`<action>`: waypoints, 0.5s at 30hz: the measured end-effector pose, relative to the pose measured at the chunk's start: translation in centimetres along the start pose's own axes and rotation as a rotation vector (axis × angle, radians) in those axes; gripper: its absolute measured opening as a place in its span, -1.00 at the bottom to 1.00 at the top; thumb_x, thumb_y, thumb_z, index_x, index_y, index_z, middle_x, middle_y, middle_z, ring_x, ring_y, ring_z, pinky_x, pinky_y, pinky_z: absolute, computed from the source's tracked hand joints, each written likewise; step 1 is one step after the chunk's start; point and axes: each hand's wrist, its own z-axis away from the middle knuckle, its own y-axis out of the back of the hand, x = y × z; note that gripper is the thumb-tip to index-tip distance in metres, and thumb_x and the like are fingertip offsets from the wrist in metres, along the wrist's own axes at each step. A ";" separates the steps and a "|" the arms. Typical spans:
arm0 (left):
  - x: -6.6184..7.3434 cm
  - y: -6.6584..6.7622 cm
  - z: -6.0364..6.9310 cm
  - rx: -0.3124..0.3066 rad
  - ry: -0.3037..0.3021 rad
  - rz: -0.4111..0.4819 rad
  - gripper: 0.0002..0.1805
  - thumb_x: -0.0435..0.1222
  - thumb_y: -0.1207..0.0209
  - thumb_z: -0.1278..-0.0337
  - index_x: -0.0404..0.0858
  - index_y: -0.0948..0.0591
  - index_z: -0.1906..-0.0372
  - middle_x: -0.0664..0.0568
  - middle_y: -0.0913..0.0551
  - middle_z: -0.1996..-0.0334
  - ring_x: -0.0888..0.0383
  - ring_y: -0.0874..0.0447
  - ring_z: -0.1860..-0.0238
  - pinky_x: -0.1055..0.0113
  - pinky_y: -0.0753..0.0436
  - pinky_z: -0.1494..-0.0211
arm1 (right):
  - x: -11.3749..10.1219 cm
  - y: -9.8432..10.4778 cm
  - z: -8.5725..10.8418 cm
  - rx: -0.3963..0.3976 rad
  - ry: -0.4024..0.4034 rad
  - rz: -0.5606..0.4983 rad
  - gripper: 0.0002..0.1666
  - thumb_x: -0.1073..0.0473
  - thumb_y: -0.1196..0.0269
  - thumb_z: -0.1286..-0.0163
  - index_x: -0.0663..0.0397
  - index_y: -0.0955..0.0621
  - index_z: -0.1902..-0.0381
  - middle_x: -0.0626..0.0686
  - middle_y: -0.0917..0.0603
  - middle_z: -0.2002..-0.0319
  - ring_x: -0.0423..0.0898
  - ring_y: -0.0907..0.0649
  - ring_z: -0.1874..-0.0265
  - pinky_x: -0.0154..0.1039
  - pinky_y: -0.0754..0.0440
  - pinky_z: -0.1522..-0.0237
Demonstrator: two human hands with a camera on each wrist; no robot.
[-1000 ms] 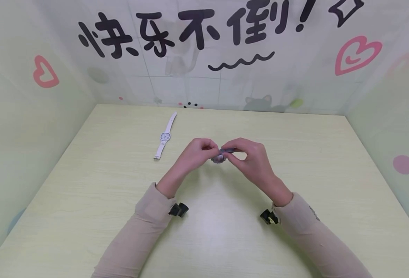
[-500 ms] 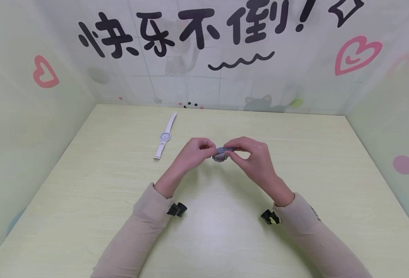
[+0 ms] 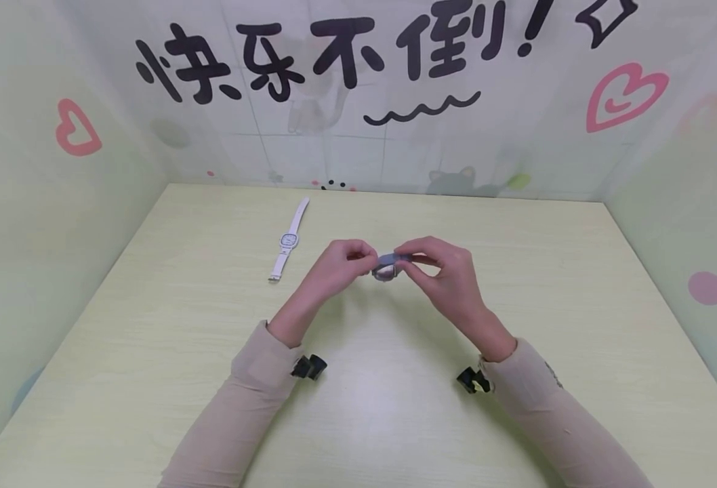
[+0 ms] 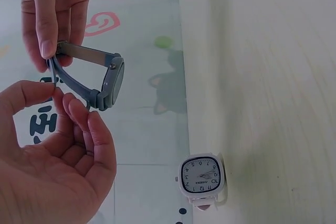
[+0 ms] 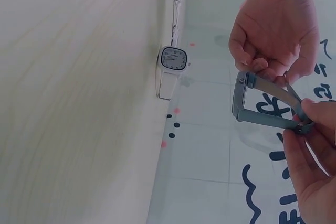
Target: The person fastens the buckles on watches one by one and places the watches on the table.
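Observation:
Both hands hold a blue-grey wristwatch [image 3: 386, 272] up off the table, its strap bent into a loop. In the left wrist view, my left hand [image 4: 73, 156] pinches the thin free end of the strap [image 4: 52, 72] between thumb and forefinger. Opposite it, my right hand [image 4: 59, 11] grips the strap at the buckle, which its fingers partly hide. The right wrist view shows the watch case [image 5: 239, 97] hanging side-on, away from the right fingers. A white watch [image 3: 289, 240] lies flat on the table to the left of my left hand, its strap laid out straight.
The pale wooden table [image 3: 358, 420] spreads beneath both forearms. A printed curtain [image 3: 346, 156] with dark characters and pink hearts stands along its back, and similar panels close in both sides. Small black devices [image 3: 308, 367] sit at each sleeve cuff.
Both hands have risen slightly toward the back and spread a little apart. More of the blue-grey watch now shows between them. The white watch has stayed in place.

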 end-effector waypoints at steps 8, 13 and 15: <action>0.0 0.1 -0.5 0.023 -0.034 0.025 -0.79 -0.25 -0.19 -0.32 -0.31 -0.67 0.11 -0.11 -0.71 0.18 -0.07 -0.60 0.18 0.36 -0.48 0.15 | 0.0 0.0 -0.3 0.042 -0.065 -0.013 -0.74 0.40 -0.45 -0.14 0.23 -0.73 0.17 0.12 -0.80 0.24 -0.02 -0.78 0.21 -0.25 -0.76 0.12; -0.1 0.2 -0.6 0.029 -0.080 0.054 -0.80 -0.27 -0.21 -0.32 -0.30 -0.67 0.08 -0.14 -0.73 0.14 -0.22 -0.63 0.08 0.35 -0.51 0.12 | 0.1 0.1 -0.4 0.076 -0.078 -0.020 -0.73 0.40 -0.45 -0.13 0.24 -0.74 0.17 0.13 -0.79 0.24 -0.01 -0.78 0.22 -0.33 -0.73 0.10; -0.2 0.4 -0.6 0.039 -0.103 0.063 -0.80 -0.28 -0.20 -0.33 -0.30 -0.67 0.06 -0.13 -0.74 0.12 -0.16 -0.65 0.08 0.35 -0.53 0.11 | 0.1 0.1 -0.5 0.091 -0.081 -0.028 -0.73 0.41 -0.45 -0.13 0.25 -0.74 0.17 0.14 -0.79 0.23 -0.01 -0.78 0.21 -0.38 -0.72 0.09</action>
